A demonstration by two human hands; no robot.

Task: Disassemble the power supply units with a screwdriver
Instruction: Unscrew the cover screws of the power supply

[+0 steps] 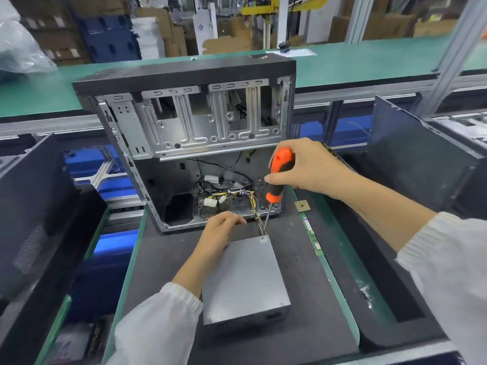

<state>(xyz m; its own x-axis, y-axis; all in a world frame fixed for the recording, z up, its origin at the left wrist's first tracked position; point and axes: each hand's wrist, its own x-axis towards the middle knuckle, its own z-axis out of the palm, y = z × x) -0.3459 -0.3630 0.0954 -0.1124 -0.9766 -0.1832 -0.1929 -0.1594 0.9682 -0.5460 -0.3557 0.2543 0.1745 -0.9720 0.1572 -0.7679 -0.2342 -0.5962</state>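
So our left hand (220, 231) presses the PSU (243, 280) steady, fingers loose, while our right hand (307, 167) grips the screwdriver (276, 180) at its far corner screw.

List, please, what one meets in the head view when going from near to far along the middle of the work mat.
Power supply unit → left hand at its far edge → screwdriver gripped by the right hand → open computer case → green conveyor belt → cardboard boxes.
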